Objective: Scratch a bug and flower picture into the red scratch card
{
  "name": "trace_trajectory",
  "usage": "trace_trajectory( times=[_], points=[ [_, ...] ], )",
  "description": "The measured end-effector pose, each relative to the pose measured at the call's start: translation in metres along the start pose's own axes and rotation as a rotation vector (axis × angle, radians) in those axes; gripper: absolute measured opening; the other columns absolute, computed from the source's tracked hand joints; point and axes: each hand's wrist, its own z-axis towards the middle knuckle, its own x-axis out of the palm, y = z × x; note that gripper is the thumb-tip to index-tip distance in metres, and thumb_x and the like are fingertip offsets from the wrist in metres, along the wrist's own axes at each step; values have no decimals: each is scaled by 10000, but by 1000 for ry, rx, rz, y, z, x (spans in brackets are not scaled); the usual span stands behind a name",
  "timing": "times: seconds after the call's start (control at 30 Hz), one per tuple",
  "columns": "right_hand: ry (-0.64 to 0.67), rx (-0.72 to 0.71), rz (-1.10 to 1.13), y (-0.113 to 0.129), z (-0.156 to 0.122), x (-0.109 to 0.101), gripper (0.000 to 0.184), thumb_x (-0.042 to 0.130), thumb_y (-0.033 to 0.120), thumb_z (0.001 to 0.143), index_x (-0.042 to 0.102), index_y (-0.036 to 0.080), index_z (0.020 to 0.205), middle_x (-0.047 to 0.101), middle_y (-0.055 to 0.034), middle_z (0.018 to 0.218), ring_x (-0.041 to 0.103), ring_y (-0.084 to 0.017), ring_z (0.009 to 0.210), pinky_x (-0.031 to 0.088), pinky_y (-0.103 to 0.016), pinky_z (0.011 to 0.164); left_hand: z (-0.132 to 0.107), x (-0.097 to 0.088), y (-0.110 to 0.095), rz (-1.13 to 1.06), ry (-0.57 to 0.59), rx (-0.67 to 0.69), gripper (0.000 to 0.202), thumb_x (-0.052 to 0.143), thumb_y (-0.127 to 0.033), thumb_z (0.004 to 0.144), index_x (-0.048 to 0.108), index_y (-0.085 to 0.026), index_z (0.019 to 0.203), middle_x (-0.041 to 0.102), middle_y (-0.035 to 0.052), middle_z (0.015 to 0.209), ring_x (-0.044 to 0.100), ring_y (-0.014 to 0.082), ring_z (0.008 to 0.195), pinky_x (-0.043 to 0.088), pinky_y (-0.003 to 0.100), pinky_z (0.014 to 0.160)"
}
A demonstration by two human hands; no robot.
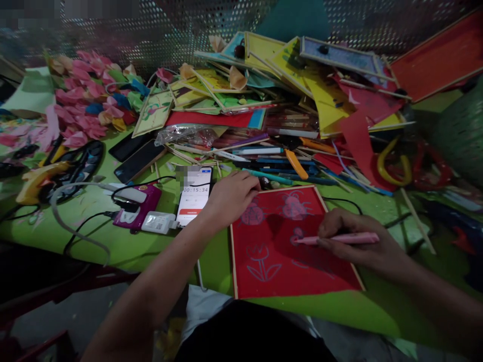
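My right hand grips a pink marker, its tip touching a small flower drawing on a red sheet edged with thin wooden sticks. Two bug-like drawings coloured in pink fill the sheet's upper half. A tulip outline is at its lower left, and fainter lines beside it lie partly in shadow. At the upper left corner rests my left hand, palm down, with its fingers laid over the sheet's edge and holding nothing that I can see.
Left of the sheet lie a phone showing a timer and a purple power strip with cables. Behind are piled pens, sticks and framed coloured cards. Yellow-handled scissors lie at right, pink paper flowers at far left.
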Motion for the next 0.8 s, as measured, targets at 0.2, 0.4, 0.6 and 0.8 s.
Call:
trace_trajectory(
  times=[0.2, 0.4, 0.6, 0.8],
  points=[
    [-42, 6, 14, -2, 0, -1, 262, 788, 468, 893, 693, 254, 776, 688, -23, 729, 607, -170, 596, 468, -278, 525, 1, 0, 0, 3, -2, 5, 129, 557, -157, 1004, 678, -201, 998, 724, 51, 1046, 653, 231, 1044, 509, 375, 936],
    [-62, 8, 8, -1, 0, 0, 273, 790, 462, 895, 685, 247, 763, 690, -23, 730, 595, -159, 593, 469, -270, 530, -1, 0, 1, 4, -11, 9, 133, 551, -162, 1006, 676, -208, 1001, 723, 47, 1048, 649, 224, 1045, 506, 366, 930],
    [-29, 22, 2, -2, -1, -1, 253, 787, 456, 890, 698, 244, 785, 698, -27, 728, 590, -163, 585, 459, -277, 520, 0, 1, 1, 9, -7, 8, 126, 562, -159, 999, 680, -202, 997, 721, 51, 1043, 649, 230, 1042, 506, 371, 931],
    [-30, 36, 25, -2, -1, -2, 255, 769, 454, 908, 686, 248, 784, 694, -29, 737, 591, -169, 599, 457, -286, 533, 0, 1, 1, 12, -11, 12, 138, 553, -160, 1001, 681, -210, 997, 719, 48, 1038, 652, 223, 1030, 510, 363, 922]
  ],
)
